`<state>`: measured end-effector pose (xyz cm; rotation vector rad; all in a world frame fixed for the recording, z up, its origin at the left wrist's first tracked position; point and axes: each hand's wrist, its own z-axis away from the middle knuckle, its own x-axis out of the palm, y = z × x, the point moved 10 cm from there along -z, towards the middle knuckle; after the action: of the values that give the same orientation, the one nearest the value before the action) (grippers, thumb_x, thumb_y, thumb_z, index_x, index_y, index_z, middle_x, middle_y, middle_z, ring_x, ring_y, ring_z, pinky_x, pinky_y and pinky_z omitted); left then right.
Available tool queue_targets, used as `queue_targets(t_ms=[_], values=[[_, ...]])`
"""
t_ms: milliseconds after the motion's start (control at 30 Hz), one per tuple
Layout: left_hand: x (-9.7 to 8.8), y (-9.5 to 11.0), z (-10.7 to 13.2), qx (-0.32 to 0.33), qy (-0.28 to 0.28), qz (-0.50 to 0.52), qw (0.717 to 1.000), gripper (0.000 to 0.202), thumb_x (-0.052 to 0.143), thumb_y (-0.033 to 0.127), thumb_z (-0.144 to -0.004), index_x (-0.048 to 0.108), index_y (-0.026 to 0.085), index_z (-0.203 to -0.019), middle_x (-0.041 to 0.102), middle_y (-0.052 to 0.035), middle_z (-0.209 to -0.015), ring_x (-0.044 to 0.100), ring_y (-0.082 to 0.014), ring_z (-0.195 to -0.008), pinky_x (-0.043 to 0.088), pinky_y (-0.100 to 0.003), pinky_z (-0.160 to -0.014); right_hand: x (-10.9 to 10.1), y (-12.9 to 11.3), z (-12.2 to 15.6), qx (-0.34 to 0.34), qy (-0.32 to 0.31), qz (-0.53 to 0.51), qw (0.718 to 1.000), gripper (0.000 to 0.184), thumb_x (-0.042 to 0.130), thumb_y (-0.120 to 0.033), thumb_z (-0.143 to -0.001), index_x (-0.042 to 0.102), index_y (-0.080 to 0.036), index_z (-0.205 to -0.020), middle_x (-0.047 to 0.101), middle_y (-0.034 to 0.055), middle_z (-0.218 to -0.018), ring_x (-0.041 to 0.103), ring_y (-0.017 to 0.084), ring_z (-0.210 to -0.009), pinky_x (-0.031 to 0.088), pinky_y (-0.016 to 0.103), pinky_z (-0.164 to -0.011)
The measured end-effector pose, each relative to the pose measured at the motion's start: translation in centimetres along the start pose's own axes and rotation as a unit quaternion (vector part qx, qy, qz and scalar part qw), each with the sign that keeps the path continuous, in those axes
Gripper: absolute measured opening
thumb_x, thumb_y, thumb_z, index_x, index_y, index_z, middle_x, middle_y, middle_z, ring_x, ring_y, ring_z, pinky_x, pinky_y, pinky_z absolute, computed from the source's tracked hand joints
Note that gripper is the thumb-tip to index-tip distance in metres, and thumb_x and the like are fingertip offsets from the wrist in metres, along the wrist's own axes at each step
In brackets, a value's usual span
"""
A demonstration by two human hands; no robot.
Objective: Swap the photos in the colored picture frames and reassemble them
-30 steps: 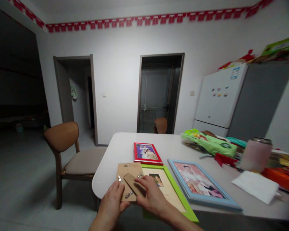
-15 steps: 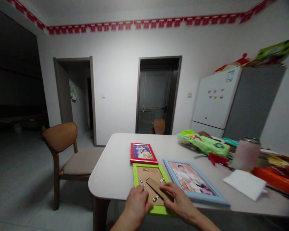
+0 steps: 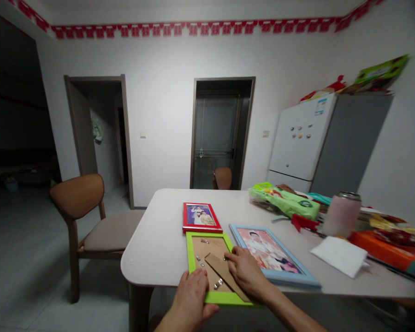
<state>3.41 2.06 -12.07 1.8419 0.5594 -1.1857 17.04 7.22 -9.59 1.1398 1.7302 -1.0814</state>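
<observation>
A green photo frame [image 3: 191,258] lies face down at the near edge of the white table [image 3: 159,244], its brown backing board [image 3: 209,251] with metal clips and a folding stand seated inside it. My left hand [image 3: 191,295] grips the frame's near left edge, fingers curled over the rim. My right hand [image 3: 245,273] rests flat on the backing board's right side, fingers stretched toward a clip. A red frame [image 3: 200,216] lies just beyond, and a blue frame [image 3: 273,256] lies to the right, both face up.
A wooden chair [image 3: 86,216] stands left of the table. On the right of the table lie a green packet [image 3: 285,203], a pink cup [image 3: 342,214], a white napkin [image 3: 337,256] and orange boxes [image 3: 387,244]. A fridge [image 3: 318,143] stands behind.
The backing board went from lying half off the green frame to sitting inside it. Both hands moved right and forward onto the frame; the camera view shifted slightly.
</observation>
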Motion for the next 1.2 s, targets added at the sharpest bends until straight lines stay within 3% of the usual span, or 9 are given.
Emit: queue_targets(t_ms=[167,400,533,667,900,1100,1200], values=[[-0.2,0.2,0.0,-0.026,-0.015,-0.014,0.999,0.054,0.053,0.039,-0.071,0.037,0.017,-0.117,0.04,-0.0078,-0.126,0.032,-0.0208,-0.117,0.018,-0.038,-0.099,0.1,-0.6,-0.1,-0.007,-0.006,0.012,1.0,0.027,0.036,-0.016,-0.072,0.063,-0.015,-0.073,0.053,0.0079,-0.082,0.046,0.018,-0.083,0.031,0.028,-0.078],[-0.6,0.5,0.1,-0.025,-0.01,-0.012,1.0,0.055,0.054,0.039,-0.07,0.037,0.016,-0.118,0.043,-0.0075,-0.123,0.034,-0.0207,-0.116,0.02,-0.036,-0.098,0.0,-0.3,0.5,-0.009,0.002,-0.008,1.0,0.03,0.034,-0.016,-0.073,0.063,-0.015,-0.083,0.053,0.0086,-0.089,0.045,0.019,-0.087,0.032,0.029,-0.081],[-0.5,0.4,0.1,-0.027,-0.023,-0.018,0.999,0.054,0.055,0.038,-0.07,0.038,0.017,-0.117,0.042,-0.0078,-0.124,0.035,-0.0207,-0.115,0.023,-0.035,-0.098,-0.7,-3.1,2.4,-0.069,0.001,-0.035,0.997,0.033,0.036,-0.022,-0.076,0.057,-0.021,-0.101,0.05,0.0081,-0.105,0.042,0.021,-0.096,0.032,0.034,-0.084],[-0.4,0.3,0.1,-0.037,-0.031,-0.025,0.999,0.055,0.055,0.036,-0.071,0.036,0.016,-0.118,0.041,-0.0082,-0.125,0.033,-0.0203,-0.116,0.022,-0.035,-0.099,-1.1,-7.2,4.6,-0.156,-0.035,-0.079,0.984,0.027,0.037,-0.024,-0.077,0.061,-0.027,-0.09,0.052,0.0044,-0.099,0.043,0.019,-0.094,0.033,0.033,-0.081],[-0.4,0.1,0.1,-0.029,-0.014,-0.015,0.999,0.059,0.059,0.036,-0.068,0.037,0.015,-0.118,0.042,-0.0089,-0.124,0.035,-0.0202,-0.115,0.024,-0.033,-0.098,-1.7,-8.0,5.4,-0.186,-0.042,-0.084,0.978,0.023,0.04,-0.024,-0.076,0.063,-0.027,-0.08,0.053,0.0033,-0.092,0.044,0.017,-0.09,0.034,0.031,-0.078],[-0.5,0.1,0.1,-0.024,-0.009,-0.014,1.0,0.057,0.061,0.035,-0.066,0.04,0.016,-0.115,0.044,-0.0076,-0.123,0.038,-0.0207,-0.113,0.026,-0.032,-0.097,-1.1,-7.7,2.9,-0.139,-0.042,-0.127,0.981,0.031,0.035,-0.026,-0.08,0.056,-0.022,-0.101,0.055,0.0065,-0.098,0.046,0.018,-0.092,0.033,0.029,-0.08],[-0.8,0.2,0.1,-0.017,0.0,-0.014,1.0,0.055,0.063,0.034,-0.064,0.043,0.016,-0.112,0.047,-0.0069,-0.12,0.04,-0.0206,-0.109,0.028,-0.03,-0.096,0.3,-8.0,0.3,-0.102,-0.059,-0.105,0.987,0.031,0.033,-0.023,-0.079,0.06,-0.018,-0.094,0.056,0.0073,-0.092,0.047,0.017,-0.088,0.033,0.028,-0.078]])
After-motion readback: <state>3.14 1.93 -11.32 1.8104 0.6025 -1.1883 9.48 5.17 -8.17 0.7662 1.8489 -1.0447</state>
